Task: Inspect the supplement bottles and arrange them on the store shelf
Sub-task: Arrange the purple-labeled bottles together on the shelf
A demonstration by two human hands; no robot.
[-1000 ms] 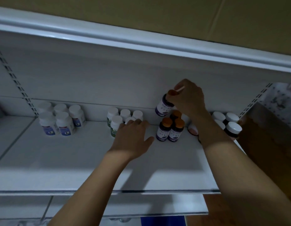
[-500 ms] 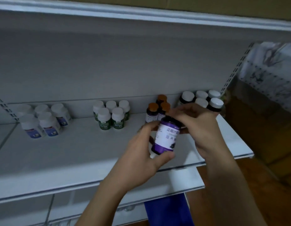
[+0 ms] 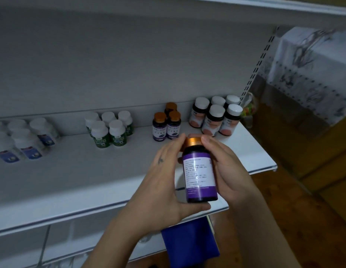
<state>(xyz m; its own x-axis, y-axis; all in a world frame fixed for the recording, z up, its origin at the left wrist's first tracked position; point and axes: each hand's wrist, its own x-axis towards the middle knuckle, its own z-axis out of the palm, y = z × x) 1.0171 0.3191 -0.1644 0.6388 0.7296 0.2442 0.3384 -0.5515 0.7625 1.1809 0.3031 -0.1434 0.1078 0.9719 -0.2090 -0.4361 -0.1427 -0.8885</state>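
Purple-labelled bottle (image 3: 199, 176) upright before the shelf (image 3: 75, 171), both hands, left (image 3: 160, 182) and right (image 3: 228, 171), clasped around it

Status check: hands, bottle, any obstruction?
Left hand and right hand grip purple-label bottle, upright, label toward camera. Three matching orange-capped bottles on shelf behind. No obstruction seen.

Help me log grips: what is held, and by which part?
The purple-label bottle: left hand grips its body and base, right hand its side and orange cap.
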